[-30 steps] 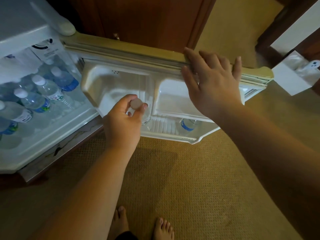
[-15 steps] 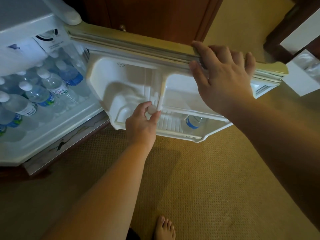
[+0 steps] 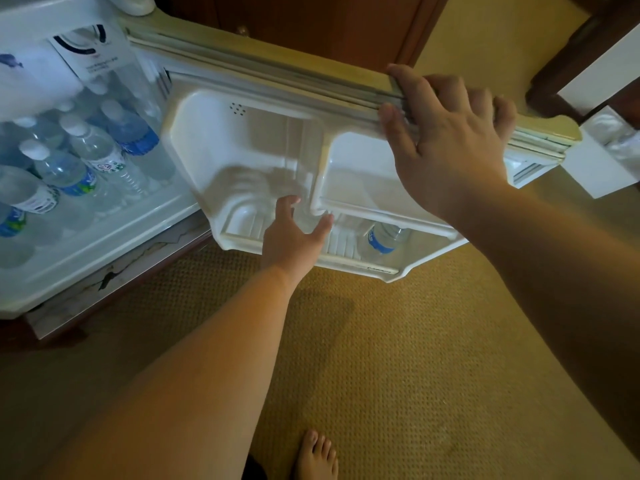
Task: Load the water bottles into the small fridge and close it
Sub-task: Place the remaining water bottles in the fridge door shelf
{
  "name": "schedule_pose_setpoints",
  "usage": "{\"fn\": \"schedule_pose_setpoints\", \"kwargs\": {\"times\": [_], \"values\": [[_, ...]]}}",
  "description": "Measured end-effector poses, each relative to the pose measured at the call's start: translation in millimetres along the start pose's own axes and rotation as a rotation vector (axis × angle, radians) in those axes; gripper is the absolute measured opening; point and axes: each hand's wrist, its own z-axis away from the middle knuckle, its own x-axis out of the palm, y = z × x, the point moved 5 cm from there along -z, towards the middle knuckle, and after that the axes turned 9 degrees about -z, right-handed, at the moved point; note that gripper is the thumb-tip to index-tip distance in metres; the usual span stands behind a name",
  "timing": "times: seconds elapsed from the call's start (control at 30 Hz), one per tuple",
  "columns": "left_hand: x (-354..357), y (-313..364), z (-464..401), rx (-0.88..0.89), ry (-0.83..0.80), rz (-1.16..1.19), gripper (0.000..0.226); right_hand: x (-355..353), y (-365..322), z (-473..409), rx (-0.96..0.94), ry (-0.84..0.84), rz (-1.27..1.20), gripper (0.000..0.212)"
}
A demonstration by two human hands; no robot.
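Observation:
The small fridge (image 3: 104, 237) stands open at the left, with several water bottles (image 3: 86, 157) lying inside. Its white door (image 3: 242, 150) is swung out toward me. My right hand (image 3: 446, 150) grips the door's top edge. My left hand (image 3: 294, 237) is down in the door's bottom shelf, thumb and fingers around a clear water bottle (image 3: 306, 216) that is mostly hidden by the hand and the shelf divider. Another water bottle with a blue label (image 3: 381, 237) stands in the same shelf, to the right.
A dark wooden cabinet (image 3: 311, 22) stands behind the door. Tan carpet (image 3: 415, 341) covers the floor, and my bare foot (image 3: 317, 455) shows at the bottom edge. A white box with clear plastic (image 3: 606, 157) sits past the door's right end.
My left hand has lowered the bottle from the door's upper pocket into the bottom shelf; its cap no longer shows. My right hand stays on the door's top edge.

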Motion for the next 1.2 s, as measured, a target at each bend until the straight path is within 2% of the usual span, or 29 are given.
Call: {"fn": "schedule_pose_setpoints", "kwargs": {"times": [0.17,0.33,0.53,0.67,0.83,0.97,1.07,1.2], "values": [[9,3,-9,-0.007,-0.036,-0.019,0.082,1,1,-2,-0.015,0.014,-0.001,0.052],[30,18,-2,0.080,-0.045,-0.035,0.050,1,3,-6,-0.026,0.025,-0.001,0.051],[52,39,5,0.125,-0.041,-0.063,0.040,2,5,-5,-0.034,0.044,0.008,0.052],[55,40,10,0.089,-0.045,-0.038,0.047,4,6,-4,-0.025,0.036,0.025,0.053],[46,41,21,0.127,-0.043,-0.081,0.060,3,6,-3,-0.015,0.018,0.020,0.052],[29,29,41,0.017,-0.127,-0.124,0.092,0,5,-6,-0.002,-0.044,0.005,0.052],[6,21,69,-0.021,-0.158,-0.157,0.079,-6,4,-11,0.027,-0.129,-0.040,0.052],[-53,27,113,-0.018,-0.112,-0.108,0.062,-19,0,-7,0.039,-0.329,-0.054,0.059]]}}
